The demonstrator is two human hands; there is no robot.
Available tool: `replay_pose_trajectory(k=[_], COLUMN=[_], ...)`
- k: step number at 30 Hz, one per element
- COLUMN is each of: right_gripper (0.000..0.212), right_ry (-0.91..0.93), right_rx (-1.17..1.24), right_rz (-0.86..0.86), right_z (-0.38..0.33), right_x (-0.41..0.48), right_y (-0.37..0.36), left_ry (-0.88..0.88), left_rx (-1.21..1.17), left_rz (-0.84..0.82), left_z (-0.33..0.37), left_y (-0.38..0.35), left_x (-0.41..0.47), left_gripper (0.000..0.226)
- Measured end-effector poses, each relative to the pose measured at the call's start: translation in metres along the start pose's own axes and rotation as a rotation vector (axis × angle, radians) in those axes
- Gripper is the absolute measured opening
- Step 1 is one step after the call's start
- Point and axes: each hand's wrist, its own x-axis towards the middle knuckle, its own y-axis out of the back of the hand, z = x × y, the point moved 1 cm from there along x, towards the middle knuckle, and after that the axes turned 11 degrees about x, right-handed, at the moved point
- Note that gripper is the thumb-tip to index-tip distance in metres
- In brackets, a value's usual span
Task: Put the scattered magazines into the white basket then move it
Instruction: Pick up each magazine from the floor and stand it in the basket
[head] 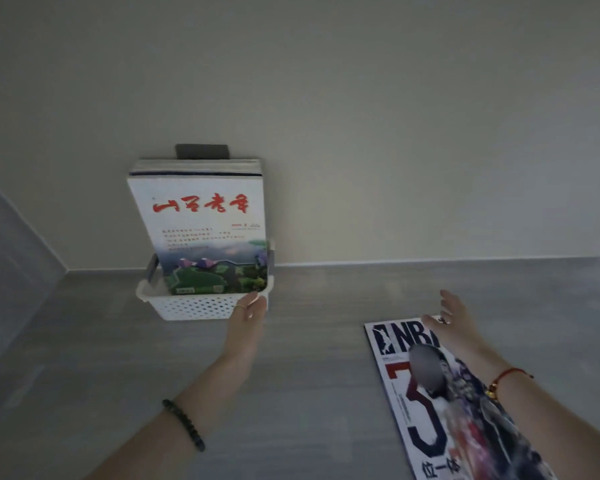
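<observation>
**White Basket: Loading the NBA Magazine**

**Layout.** The white perforated basket (194, 306) stands on the grey wood-grain surface (309, 375), hard against the wall (361, 133). A stack of magazines, fronted by the red-titled magazine (205, 230), stands upright in the basket and leans back on the wall. The NBA magazine (426, 410) lies flat and face up, well to the right of the basket and nearer the person.

**Hands.** The left hand (248, 311) rests on the basket's right front corner, fingers extended and together against the rim. Whether the thumb hooks the rim cannot be told. The right hand (454, 323) hovers over the magazine's far edge, the edge closest to the basket. Its fingers are spread apart and hold nothing.

**Procedure (recommended).**
1. Brace the basket with the left hand. The tall stack probably makes it top-heavy.
2. Lower the right hand to the far edge and work the fingertips under it. The glossy cover is likely slick and limp.
3. Pinch along one long edge to limit sagging.
4. Carry the magazine left to the basket, turn it upright, and insert it in front of the stack.

**Caution.** The gap behind the basket's front wall looks narrow. Tilt the stack back if needed.
</observation>
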Motion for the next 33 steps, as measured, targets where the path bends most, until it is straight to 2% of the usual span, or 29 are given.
replay_pose_trajectory(k=[1,2,4,7,10,13,16,20,24,28,33], right_gripper=[0.069,0.069,0.07,0.072,0.069,0.066,0.056,0.054,0.059,0.058,0.065], right_ry=[-0.017,-0.038,-0.086,-0.151,-0.196,-0.229,-0.177,-0.158,-0.204,-0.214,-0.258], right_rx=[-0.019,-0.031,-0.037,-0.031,-0.035,-0.027,-0.03,0.046,0.104,0.1,0.222], right_rz=[0.009,0.019,0.029,0.001,-0.029,-0.058,-0.054,-0.029,-0.024,-0.037,-0.088], right_z=[0.009,0.017,0.035,0.063,0.088,0.107,0.119,0.125,0.127,0.126,0.113], right_x=[-0.003,-0.006,-0.013,-0.022,-0.03,-0.038,-0.043,-0.041,-0.037,-0.037,-0.036], right_y=[0.015,0.03,0.054,0.078,0.092,0.097,0.095,0.094,0.096,0.096,0.09], left_ry=[0.012,0.03,0.091,0.204,0.25,0.27,0.289,0.3,0.331,0.241,0.014], left_rx=[0.002,0.02,0.036,-0.028,0.05,0.065,0.099,0.081,-0.002,0.038,-0.05], left_rz=[-0.033,-0.072,-0.142,-0.231,-0.267,-0.272,-0.232,-0.241,-0.34,-0.376,-0.362], left_z=[-0.001,-0.005,-0.02,-0.043,-0.058,-0.061,-0.056,-0.051,-0.053,-0.05,-0.03], left_y=[-0.021,-0.041,-0.081,-0.129,-0.162,-0.186,-0.196,-0.19,-0.191,-0.197,-0.177], left_x=[-0.011,-0.02,-0.04,-0.073,-0.1,-0.118,-0.124,-0.115,-0.118,-0.125,-0.119], left_gripper=[0.01,0.021,0.028,0.01,0.014,0.018,0.036,0.023,0.027,0.048,0.049])
